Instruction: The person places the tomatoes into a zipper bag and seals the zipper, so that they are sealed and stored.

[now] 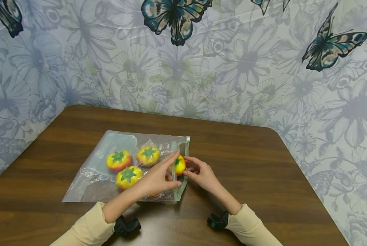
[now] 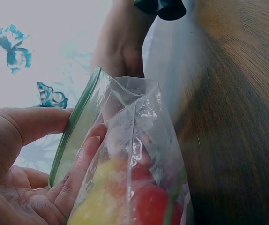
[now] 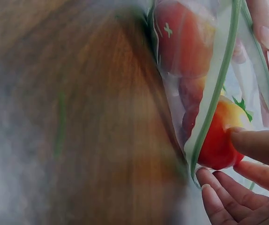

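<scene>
A clear zip bag [image 1: 89, 184] with a green-edged mouth lies flat, its opening to the right. Inside sit several yellow-and-red tomatoes [image 1: 119, 160] with green star-shaped tops. My left hand [image 1: 157, 177] reaches across the bag and holds its mouth; in the left wrist view, thumb and fingers are around the green zip edge [image 2: 73, 126]. At that opening, my right hand [image 1: 204, 175] pinches one tomato [image 3: 219, 140] between thumb and fingers. This tomato is partly inside the mouth, and the bag's edge covers some of it. Part of the bag's contents is hidden beneath my left forearm.
The bag rests on a brown wooden table [image 1: 248, 164] with rounded far corners. Behind it hangs a pale cloth [image 1: 177, 89] printed with flowers and butterflies. Each wrist wears a black device, one on the left [image 1: 126, 226] and one on the right [image 1: 218, 220].
</scene>
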Available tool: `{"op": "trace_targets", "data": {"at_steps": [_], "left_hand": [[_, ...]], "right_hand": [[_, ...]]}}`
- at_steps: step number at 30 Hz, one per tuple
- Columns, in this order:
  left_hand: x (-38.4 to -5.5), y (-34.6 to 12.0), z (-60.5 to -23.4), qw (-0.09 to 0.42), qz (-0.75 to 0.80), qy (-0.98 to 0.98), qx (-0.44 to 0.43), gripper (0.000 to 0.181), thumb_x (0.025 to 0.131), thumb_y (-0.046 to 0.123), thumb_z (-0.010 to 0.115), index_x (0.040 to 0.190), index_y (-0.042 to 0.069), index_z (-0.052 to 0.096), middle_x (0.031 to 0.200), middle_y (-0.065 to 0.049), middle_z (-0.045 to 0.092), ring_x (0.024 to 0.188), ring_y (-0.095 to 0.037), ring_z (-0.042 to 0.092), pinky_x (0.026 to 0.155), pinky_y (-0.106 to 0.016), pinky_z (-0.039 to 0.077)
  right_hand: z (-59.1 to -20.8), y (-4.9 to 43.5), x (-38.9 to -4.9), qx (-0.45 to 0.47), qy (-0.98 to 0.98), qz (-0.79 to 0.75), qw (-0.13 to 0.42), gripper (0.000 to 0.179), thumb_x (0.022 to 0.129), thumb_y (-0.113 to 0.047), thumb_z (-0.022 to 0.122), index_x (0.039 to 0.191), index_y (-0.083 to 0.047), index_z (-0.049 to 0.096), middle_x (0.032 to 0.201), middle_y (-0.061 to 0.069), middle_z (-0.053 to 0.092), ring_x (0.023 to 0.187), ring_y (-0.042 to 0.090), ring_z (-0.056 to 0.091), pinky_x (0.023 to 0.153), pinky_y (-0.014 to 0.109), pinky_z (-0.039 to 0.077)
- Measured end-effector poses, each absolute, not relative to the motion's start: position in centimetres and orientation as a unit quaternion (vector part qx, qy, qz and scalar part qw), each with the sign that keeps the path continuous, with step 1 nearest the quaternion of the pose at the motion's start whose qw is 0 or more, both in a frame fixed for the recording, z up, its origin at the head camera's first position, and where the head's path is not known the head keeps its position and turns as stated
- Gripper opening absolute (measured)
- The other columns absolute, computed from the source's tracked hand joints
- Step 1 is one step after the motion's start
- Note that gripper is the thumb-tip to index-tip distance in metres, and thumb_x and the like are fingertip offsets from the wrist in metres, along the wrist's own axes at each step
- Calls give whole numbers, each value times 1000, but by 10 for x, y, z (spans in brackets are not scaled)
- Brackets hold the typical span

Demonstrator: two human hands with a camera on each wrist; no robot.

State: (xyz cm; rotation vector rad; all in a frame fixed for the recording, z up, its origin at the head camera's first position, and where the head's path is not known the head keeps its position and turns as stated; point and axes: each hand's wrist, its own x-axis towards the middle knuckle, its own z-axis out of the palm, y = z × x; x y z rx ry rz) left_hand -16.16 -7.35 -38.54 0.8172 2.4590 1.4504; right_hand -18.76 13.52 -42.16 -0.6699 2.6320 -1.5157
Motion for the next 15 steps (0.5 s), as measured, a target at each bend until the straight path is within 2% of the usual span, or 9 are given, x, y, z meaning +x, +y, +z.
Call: {"op": "trace_targets", "data": {"at_steps": [8, 15], "left_hand": [[-160, -73, -384, 90, 482, 829, 270, 90, 79, 12, 76, 150, 7, 20, 152, -12, 19, 67, -10, 55, 57, -26, 51], [-161, -74, -386, 88, 482, 828, 272, 89, 80, 12, 75, 149, 6, 20, 152, -13, 19, 67, -10, 55, 56, -27, 50]], "right_hand": [[-426, 129, -192, -230, 840, -490, 11, 44, 85, -3, 68, 127, 1, 55, 106, 19, 63, 82, 26, 65, 66, 29, 54], [-428, 120, -195, -219, 850, -479, -5, 36, 85, -6, 69, 119, 1, 60, 102, 14, 66, 79, 21, 64, 70, 30, 53]]}}
